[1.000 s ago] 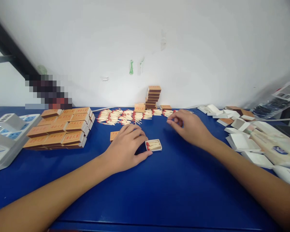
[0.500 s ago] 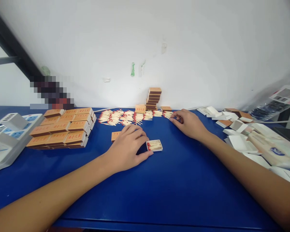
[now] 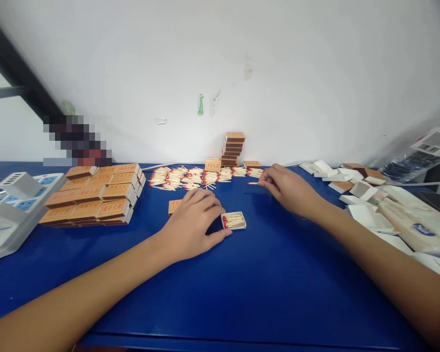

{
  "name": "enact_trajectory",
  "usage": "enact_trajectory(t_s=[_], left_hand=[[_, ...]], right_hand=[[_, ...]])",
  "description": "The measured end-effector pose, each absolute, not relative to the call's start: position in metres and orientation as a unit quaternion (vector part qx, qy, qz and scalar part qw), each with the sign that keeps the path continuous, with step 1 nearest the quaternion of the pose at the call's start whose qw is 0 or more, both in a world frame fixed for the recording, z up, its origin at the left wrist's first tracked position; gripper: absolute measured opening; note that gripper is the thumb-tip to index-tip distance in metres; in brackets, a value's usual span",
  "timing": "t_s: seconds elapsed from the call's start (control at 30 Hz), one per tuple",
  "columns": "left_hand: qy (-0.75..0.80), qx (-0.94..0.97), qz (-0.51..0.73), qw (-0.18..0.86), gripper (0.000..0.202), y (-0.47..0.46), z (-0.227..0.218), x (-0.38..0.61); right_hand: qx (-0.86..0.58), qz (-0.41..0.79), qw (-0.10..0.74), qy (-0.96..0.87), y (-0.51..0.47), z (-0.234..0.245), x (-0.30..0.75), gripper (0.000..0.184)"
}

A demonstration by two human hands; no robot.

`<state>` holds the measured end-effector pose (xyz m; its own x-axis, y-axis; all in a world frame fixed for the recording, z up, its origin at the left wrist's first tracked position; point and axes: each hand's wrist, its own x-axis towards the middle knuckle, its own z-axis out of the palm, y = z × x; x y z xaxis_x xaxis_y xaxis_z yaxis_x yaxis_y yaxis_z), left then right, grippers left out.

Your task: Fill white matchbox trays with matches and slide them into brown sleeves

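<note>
An open white matchbox tray holding red-tipped matches lies on the blue table. My left hand rests beside it, fingers curled over the table and thumb touching the tray's left end. My right hand is farther back, its fingertips pinched on a match pulled from the row of loose matches. A brown matchbox sleeve lies just behind my left hand.
A block of stacked brown matchboxes stands at the left, beside a white power strip. A small tower of boxes stands against the wall. Empty white trays and plastic bags crowd the right.
My right hand reached back to the loose matches, then drew slightly toward me with a match in its fingertips. My left hand has stayed by the tray.
</note>
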<state>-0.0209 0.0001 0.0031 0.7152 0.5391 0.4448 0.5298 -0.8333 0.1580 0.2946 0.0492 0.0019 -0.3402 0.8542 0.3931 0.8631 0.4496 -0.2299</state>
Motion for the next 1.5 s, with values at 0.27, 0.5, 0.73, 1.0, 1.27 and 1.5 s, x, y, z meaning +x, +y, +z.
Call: enact_trajectory(t_s=[0.27, 0.5, 0.73, 1.0, 1.27, 1.5], left_hand=[[0.293, 0.922, 0.253, 0.001, 0.027, 0.000, 0.003, -0.020], [0.290, 0.923, 0.252, -0.002, 0.029, 0.000, 0.003, -0.021], [0.290, 0.924, 0.247, 0.001, 0.028, 0.000, 0.003, -0.022], [0.290, 0.925, 0.245, 0.004, 0.029, 0.001, 0.003, -0.021], [0.292, 0.926, 0.240, 0.006, 0.029, 0.001, 0.004, -0.021], [0.287, 0.926, 0.244, 0.003, 0.029, 0.001, 0.002, -0.021]], right_hand=[[-0.401, -0.052, 0.191, -0.894, -0.010, 0.013, 0.238, 0.015], [-0.400, -0.005, 0.222, -0.889, -0.005, 0.012, 0.241, 0.018], [-0.547, -0.016, 0.250, -0.799, 0.054, -0.006, 0.308, 0.027], [-0.527, 0.020, 0.252, -0.812, 0.070, -0.018, 0.321, 0.032], [-0.533, 0.031, 0.288, -0.795, 0.067, -0.016, 0.304, 0.025], [-0.521, 0.048, 0.302, -0.797, 0.060, -0.016, 0.290, 0.024]])
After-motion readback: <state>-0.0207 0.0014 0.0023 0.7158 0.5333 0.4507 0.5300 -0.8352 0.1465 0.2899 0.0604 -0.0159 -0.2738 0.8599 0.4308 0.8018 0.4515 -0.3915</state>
